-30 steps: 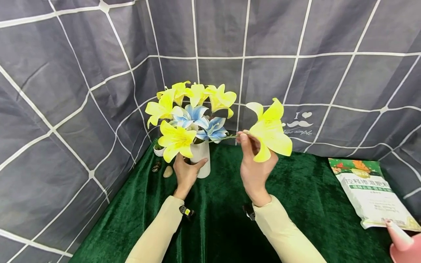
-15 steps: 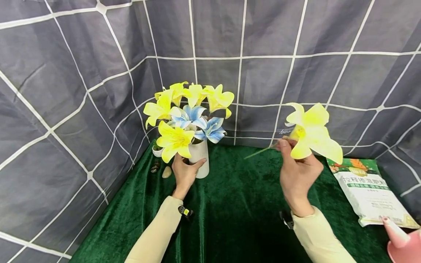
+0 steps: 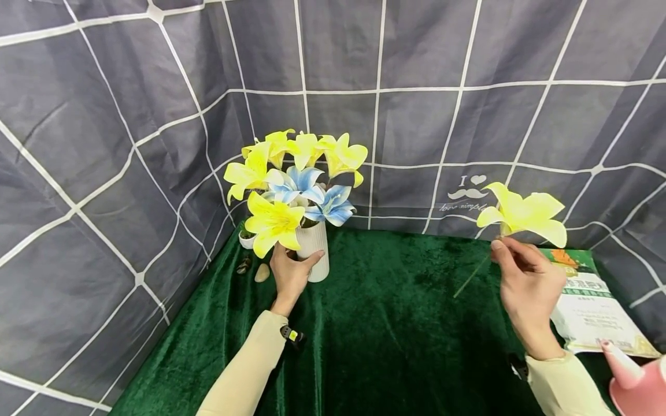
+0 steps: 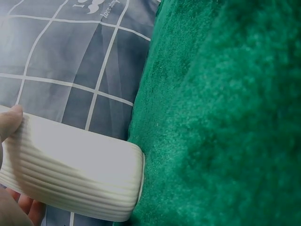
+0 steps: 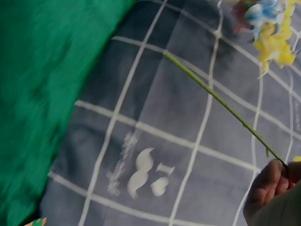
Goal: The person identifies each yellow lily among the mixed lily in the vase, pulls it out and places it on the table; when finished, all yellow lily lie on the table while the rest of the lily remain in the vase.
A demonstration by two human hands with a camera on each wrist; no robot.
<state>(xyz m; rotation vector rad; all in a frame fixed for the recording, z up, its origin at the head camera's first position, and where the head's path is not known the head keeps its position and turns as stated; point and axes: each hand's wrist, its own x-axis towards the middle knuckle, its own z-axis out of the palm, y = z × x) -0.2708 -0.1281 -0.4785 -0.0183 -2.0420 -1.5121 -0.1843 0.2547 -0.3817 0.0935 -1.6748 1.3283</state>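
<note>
A white ribbed vase [image 3: 315, 254] stands on green cloth, filled with several yellow lilies [image 3: 276, 222] and blue lilies [image 3: 335, 205]. My left hand [image 3: 291, 274] grips the vase from its left side, thumb across the front. In the left wrist view the vase [image 4: 80, 165] shows sideways with its base on the cloth. Off to the right, my right hand [image 3: 531, 289] pinches a single yellow lily [image 3: 522, 214] just beneath its bloom. The lily's thin green stem [image 5: 221, 101] slants down and left from the fingers, its lower end free.
A white and green printed bag [image 3: 593, 312] lies at the right, partly behind the right hand. The pink watering can [image 3: 642, 387] is at the lower right corner. Pebbles [image 3: 262, 273] and a small potted plant [image 3: 246, 238] sit left of the vase. Grey checked fabric [image 3: 416, 127] hangs behind.
My right hand has carried the yellow lily away from the vase to the right and lower; its bloom now faces more upward. The left hand keeps its grip on the vase.
</note>
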